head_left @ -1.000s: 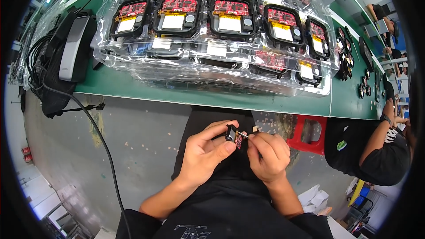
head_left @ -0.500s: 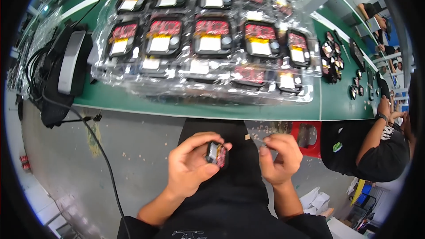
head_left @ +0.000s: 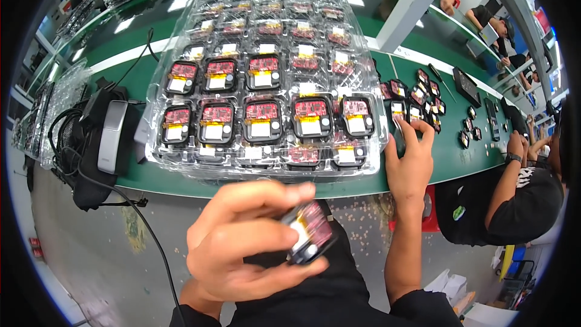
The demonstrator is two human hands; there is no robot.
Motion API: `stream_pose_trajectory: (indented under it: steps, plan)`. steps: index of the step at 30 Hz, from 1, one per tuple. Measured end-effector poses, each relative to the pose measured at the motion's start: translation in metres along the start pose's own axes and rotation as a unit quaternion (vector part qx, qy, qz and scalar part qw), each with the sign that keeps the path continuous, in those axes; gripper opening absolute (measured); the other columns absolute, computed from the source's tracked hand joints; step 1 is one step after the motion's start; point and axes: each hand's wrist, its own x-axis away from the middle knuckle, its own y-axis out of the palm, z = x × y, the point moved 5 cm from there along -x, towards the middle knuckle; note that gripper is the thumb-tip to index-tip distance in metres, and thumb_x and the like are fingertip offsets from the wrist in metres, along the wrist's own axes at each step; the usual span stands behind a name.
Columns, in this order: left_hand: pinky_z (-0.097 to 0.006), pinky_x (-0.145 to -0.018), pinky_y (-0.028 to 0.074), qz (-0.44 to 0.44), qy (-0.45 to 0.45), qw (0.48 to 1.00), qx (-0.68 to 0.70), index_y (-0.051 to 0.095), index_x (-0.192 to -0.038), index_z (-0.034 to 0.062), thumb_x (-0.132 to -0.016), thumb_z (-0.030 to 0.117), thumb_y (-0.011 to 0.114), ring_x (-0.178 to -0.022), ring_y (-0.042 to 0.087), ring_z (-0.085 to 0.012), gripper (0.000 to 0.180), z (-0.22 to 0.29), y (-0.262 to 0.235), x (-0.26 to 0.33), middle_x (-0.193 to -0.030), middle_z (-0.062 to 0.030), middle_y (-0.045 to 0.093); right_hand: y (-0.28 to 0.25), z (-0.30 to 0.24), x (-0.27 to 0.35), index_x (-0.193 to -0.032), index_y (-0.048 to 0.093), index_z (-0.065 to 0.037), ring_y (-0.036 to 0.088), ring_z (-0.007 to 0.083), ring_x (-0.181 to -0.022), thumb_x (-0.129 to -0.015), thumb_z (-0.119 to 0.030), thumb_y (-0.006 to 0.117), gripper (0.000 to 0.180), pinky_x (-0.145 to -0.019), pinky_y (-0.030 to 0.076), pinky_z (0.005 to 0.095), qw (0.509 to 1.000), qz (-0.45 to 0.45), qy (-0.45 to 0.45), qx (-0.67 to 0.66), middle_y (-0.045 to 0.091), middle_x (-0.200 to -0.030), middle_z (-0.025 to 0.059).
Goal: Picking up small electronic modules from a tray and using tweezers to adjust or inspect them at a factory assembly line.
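My left hand [head_left: 242, 239] grips a small black square watch case [head_left: 311, 233] by its edges, raised above my lap. The case is open-backed, with a red circuit board, yellow tape and a white block inside; motion blurs it slightly. At the tray's right side, my right hand [head_left: 410, 166] reaches over the bench with bent fingers. What looks like thin tweezers [head_left: 397, 126] sits between its thumb and fingers, partly hidden. Just beyond the fingertips lies a cluster of similar cases [head_left: 416, 113].
Clear plastic trays [head_left: 272, 166] stacked on the green bench [head_left: 411, 172] hold several such cases. Left of them are a grey-and-black device [head_left: 111, 139] and cables [head_left: 63, 142]. A metal post [head_left: 414, 9] rises behind. A co-worker [head_left: 514, 206] sits at the right.
My right hand has moved from above my lap up onto the bench beside the tray. The left hand, still holding its watch case, appears closer and larger; the small tan square no longer shows.
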Motion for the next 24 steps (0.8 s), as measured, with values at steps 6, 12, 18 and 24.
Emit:
stream_pose_trajectory:
  steps: [6,12,18,24]
  plan:
    - [-0.038,-0.08,0.054,0.037,0.05,0.923,-0.38,0.061,-0.09,0.0017,-0.07,0.001,0.086,-0.095,0.069,-0.031,0.032,-0.002,0.017,-0.077,-0.105,-0.0163,0.068,0.0,0.005,0.006,-0.103,0.067,-0.005,0.066,0.0341,-0.087,-0.089,-0.017,0.074,0.02,-0.074,0.053,0.0442,0.998,0.046,0.001,-0.047,0.056,-0.122,0.0152]
    - [-0.041,-0.07,0.051,-0.015,-0.013,0.836,-0.548,0.064,-0.091,0.0029,-0.077,0.013,0.084,-0.081,0.064,-0.0325,0.027,-0.042,0.02,-0.109,-0.087,-0.0117,0.065,0.004,0.008,0.004,-0.101,0.067,-0.005,0.067,0.0344,-0.088,-0.088,-0.017,0.074,0.02,-0.073,0.052,0.0449,0.996,0.037,0.008,-0.076,0.057,-0.12,0.0145]
    - [-0.043,-0.075,0.052,-0.035,0.02,0.847,-0.53,0.072,-0.087,0.0014,-0.084,0.017,0.078,-0.084,0.066,-0.0331,0.017,-0.041,0.02,-0.107,-0.091,-0.012,0.068,0.001,0.009,0.005,-0.1,0.067,-0.005,0.068,0.0348,-0.087,-0.086,-0.017,0.075,0.021,-0.072,0.053,0.0449,0.996,0.038,0.002,-0.077,0.058,-0.119,0.0142]
    - [-0.043,-0.077,0.051,-0.047,0.017,0.864,-0.501,0.072,-0.087,0.0001,-0.086,0.013,0.075,-0.085,0.066,-0.0338,0.013,-0.045,0.02,-0.111,-0.092,-0.0117,0.069,0.001,0.008,0.004,-0.099,0.067,-0.005,0.069,0.0328,-0.085,-0.085,-0.017,0.077,0.021,-0.072,0.053,0.0439,0.997,0.036,-0.004,-0.069,0.061,-0.118,0.0136]
